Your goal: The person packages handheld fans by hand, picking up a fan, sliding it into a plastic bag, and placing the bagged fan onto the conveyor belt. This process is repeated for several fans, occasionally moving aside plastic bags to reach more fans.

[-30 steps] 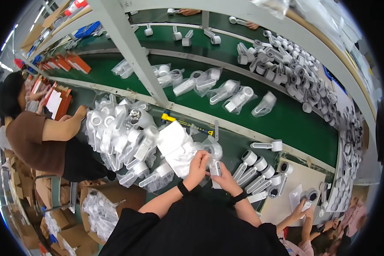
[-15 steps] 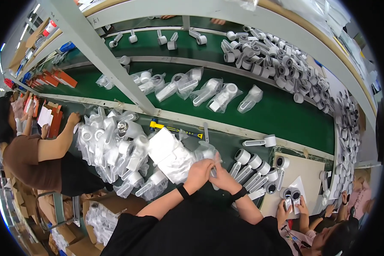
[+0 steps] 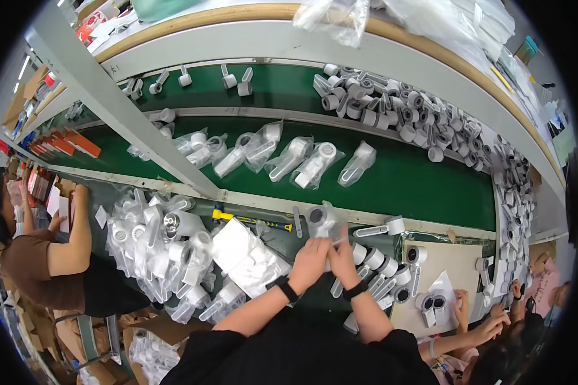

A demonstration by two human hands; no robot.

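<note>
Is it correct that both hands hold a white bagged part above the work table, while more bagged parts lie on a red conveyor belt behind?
Not quite: the conveyor belt is green, not red, as the head view shows. The left hand and right hand do hold a white bagged part, and more bagged parts lie on that belt.

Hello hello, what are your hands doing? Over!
Both hands, left and right, gripping white handheld device in clear plastic bag. Bagged pile at left. Nothing blocking.

bright, even overhead light, soft shadows, mild glare on plastic bags; fisheye bending and black corners at edges.
</note>
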